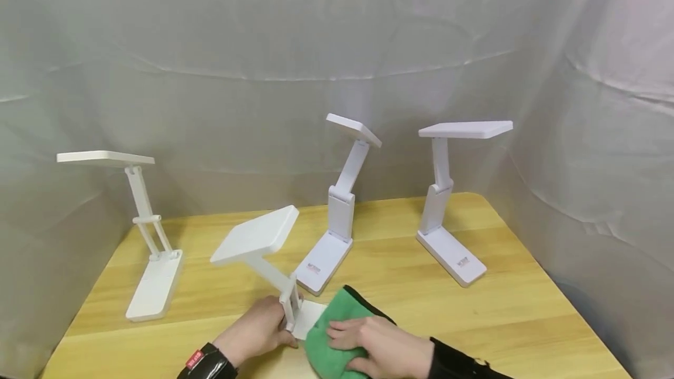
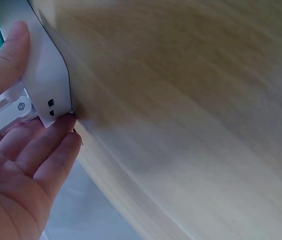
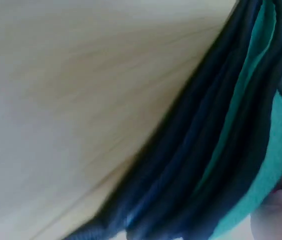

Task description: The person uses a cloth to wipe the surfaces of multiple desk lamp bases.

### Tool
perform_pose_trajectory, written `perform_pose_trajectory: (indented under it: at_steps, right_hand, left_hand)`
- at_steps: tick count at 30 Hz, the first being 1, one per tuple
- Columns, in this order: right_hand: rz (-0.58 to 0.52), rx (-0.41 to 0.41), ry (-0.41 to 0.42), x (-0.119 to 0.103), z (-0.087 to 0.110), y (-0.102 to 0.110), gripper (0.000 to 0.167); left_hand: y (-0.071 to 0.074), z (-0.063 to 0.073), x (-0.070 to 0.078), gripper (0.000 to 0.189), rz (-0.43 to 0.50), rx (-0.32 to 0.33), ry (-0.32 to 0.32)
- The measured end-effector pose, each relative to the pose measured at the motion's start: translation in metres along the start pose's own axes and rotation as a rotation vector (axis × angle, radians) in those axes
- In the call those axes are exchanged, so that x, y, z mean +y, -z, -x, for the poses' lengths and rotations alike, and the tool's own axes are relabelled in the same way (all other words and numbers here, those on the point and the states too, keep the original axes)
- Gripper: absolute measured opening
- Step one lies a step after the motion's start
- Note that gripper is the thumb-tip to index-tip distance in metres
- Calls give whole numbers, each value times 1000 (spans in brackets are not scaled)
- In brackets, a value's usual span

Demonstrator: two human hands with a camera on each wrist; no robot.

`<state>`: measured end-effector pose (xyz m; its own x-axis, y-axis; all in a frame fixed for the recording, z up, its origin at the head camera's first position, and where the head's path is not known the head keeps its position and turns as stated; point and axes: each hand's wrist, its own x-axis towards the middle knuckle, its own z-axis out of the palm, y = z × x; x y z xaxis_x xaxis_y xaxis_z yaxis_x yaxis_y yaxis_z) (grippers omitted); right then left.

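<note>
A white folding desk lamp (image 1: 258, 235) stands near the front of the table, its flat head tilted. My left hand (image 1: 260, 329) grips the rear of its base, thumb on one side and fingers on the other. The left wrist view shows two small ports in the end of that lamp base (image 2: 43, 75), beside my fingertips. My right hand (image 1: 379, 344) holds a folded green cloth (image 1: 329, 341) with black edging over the front end of the base, hiding that end. In the right wrist view the dark edges of the cloth (image 3: 200, 125) are stacked in folds.
Another white lamp (image 1: 155, 285) stands at the left. A bent-headed lamp (image 1: 323, 262) stands behind the gripped one, close to it, and one more lamp (image 1: 453, 256) is at the back right. Grey fabric (image 1: 263, 116) hangs around the wooden table (image 1: 516, 303).
</note>
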<state>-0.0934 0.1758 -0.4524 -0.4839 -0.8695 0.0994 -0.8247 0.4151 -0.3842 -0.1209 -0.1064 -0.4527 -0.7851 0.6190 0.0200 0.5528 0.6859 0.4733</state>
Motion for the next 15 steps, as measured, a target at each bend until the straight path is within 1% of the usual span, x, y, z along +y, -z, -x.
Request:
perform_pose_trajectory:
  at_steps: [2,3,5,7,9,11,13,15]
  right_hand:
    - [-32,16,-36,3,6,1,46]
    - [-27,29,-56,4,6,2,47]
    - [0,59,-98,4,-1,1,50]
    - [36,69,-116,2,-13,-1,51]
    - [87,68,-105,-2,-22,-4,52]
    - [107,62,-76,-6,-25,-8,51]
    - [100,48,-37,-9,-18,-10,50]
    - [54,34,-17,-9,-7,-10,48]
  left_hand:
    - [-1,1,1,49,22,-7,8]
    - [-1,0,1,50,29,-5,8]
    - [1,-1,2,46,24,-5,-3]
    - [2,-3,2,46,6,2,-17]
    - [3,-4,2,42,-14,0,-18]
    - [3,-3,2,38,-19,-6,-11]
    - [3,-1,2,45,-20,-12,-1]
    - [3,3,1,54,-19,-12,7]
